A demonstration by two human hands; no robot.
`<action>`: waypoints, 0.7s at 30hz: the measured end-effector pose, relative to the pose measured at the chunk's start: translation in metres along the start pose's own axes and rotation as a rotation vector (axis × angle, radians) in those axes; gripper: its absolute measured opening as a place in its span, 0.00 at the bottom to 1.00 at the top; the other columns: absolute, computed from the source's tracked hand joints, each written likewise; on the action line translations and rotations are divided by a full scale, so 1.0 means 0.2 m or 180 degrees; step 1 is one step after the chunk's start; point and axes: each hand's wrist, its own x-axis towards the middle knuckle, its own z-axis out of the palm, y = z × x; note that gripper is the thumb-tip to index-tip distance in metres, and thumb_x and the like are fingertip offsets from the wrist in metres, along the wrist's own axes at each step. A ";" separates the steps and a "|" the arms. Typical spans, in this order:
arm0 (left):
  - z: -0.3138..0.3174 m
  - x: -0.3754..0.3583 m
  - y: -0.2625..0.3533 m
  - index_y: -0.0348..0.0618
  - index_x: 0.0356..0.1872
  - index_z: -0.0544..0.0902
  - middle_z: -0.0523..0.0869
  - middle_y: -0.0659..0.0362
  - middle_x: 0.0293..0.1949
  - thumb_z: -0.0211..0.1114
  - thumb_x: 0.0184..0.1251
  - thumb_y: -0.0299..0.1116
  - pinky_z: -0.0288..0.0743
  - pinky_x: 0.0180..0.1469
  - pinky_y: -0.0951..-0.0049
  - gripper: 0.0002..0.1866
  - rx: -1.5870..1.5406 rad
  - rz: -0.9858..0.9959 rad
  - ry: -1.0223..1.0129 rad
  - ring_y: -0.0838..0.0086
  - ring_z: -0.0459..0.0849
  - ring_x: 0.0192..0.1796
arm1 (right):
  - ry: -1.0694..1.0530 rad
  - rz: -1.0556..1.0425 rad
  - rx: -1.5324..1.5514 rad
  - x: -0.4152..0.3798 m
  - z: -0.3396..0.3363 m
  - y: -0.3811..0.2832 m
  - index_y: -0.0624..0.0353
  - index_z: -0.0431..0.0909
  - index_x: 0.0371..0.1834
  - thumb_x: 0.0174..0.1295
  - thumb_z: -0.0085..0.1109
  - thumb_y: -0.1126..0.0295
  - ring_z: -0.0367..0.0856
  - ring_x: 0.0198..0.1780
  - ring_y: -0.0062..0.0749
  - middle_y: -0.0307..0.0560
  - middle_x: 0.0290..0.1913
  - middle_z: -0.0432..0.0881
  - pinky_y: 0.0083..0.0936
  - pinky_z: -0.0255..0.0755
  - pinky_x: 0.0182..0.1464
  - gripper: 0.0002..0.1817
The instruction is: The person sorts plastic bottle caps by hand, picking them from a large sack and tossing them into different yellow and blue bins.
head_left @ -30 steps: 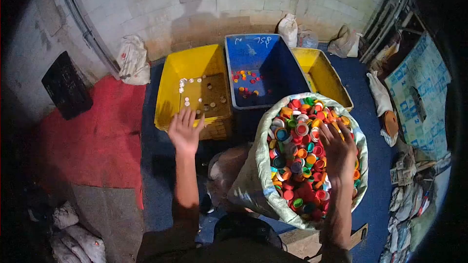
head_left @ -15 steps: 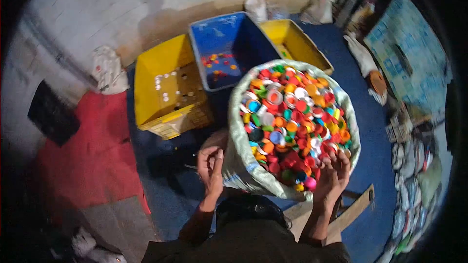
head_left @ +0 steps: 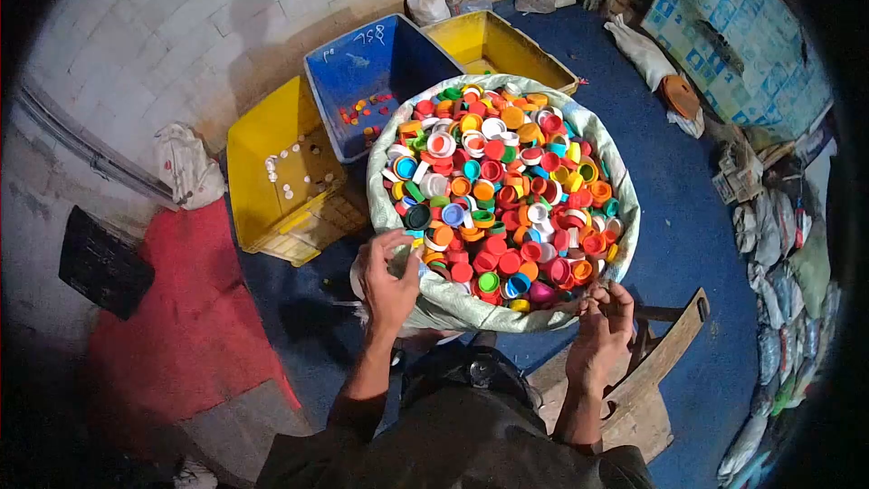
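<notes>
A large pale green woven sack stands in front of me, its rim rolled outward. Bottle caps in red, orange, white, green and blue fill it to the top. My left hand is at the near left of the rim, fingers curved and the thumb apart from them, with a gap between. At the near right edge, my right hand has its fingertips pinched on the sack's rim.
Behind the sack are a blue bin and two yellow bins, with some caps inside. A wooden piece lies at right. Filled bags line the right side; red cloth covers floor at left.
The view has shifted, and the sack appears larger and further left. My left hand has come up to the rim; my right hand has moved off the caps to the rim's near edge.
</notes>
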 end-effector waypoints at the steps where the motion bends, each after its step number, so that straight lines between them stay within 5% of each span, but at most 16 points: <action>1: 0.00 0.01 0.01 0.39 0.49 0.77 0.87 0.60 0.41 0.70 0.56 0.23 0.71 0.46 0.72 0.19 0.0041 -0.0112 -0.0009 0.73 0.79 0.41 | -0.0089 0.0005 0.0072 0.01 -0.01 0.00 0.64 0.68 0.55 0.59 0.51 0.86 0.74 0.41 0.26 0.46 0.43 0.76 0.25 0.73 0.45 0.19; 4: 0.02 0.05 0.03 0.40 0.49 0.78 0.87 0.61 0.42 0.70 0.55 0.26 0.71 0.46 0.66 0.19 0.0360 0.0034 -0.0001 0.65 0.78 0.42 | -0.0125 -0.0022 0.0120 0.04 -0.04 0.00 0.64 0.68 0.54 0.59 0.51 0.86 0.75 0.39 0.27 0.46 0.41 0.76 0.25 0.74 0.45 0.18; 11: 0.11 -0.06 0.24 0.38 0.49 0.78 0.87 0.58 0.41 0.73 0.52 0.26 0.71 0.47 0.67 0.22 0.0372 0.0594 -0.0618 0.67 0.79 0.44 | -0.0275 -0.0094 -0.0279 0.05 -0.16 0.04 0.65 0.69 0.53 0.64 0.52 0.84 0.76 0.40 0.24 0.46 0.43 0.79 0.22 0.74 0.43 0.15; 21: 0.27 -0.09 0.32 0.42 0.54 0.74 0.86 0.58 0.41 0.76 0.51 0.41 0.63 0.54 0.58 0.30 0.1328 0.0295 -0.0938 0.60 0.77 0.48 | -0.0612 -0.0326 -0.1042 0.01 -0.19 0.06 0.65 0.69 0.53 0.66 0.51 0.82 0.77 0.44 0.22 0.44 0.44 0.79 0.19 0.72 0.48 0.13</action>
